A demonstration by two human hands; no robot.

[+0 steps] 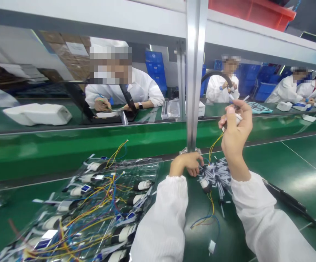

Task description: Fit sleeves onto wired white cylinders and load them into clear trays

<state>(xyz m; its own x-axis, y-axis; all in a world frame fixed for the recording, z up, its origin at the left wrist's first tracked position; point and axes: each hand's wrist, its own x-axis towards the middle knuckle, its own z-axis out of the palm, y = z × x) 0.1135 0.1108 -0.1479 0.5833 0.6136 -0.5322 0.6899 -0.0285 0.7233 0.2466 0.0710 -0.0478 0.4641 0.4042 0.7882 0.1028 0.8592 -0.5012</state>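
My right hand (236, 127) is raised in front of the metal post, fingers closed around a small white motor (239, 119) with black parts. Yellow wires (214, 145) trail down from it toward a pile of thin pale strips (216, 175) on the green bench. At the left side of that pile is my left hand (189, 163), its fingers curled downward; whatever they pinch is hidden. Just below the pile lies another white-and-black motor (205, 185), its coloured wires ending in a white connector (212, 247).
On the left, a clear plastic tray (149, 165) carries several motors with tangled wires (111, 193). The metal post (193, 72) rises beyond my hands. A black pen-like tool (289, 198) lies right, partly behind my sleeve. Across the line, a co-worker (144, 87) handles a white part.
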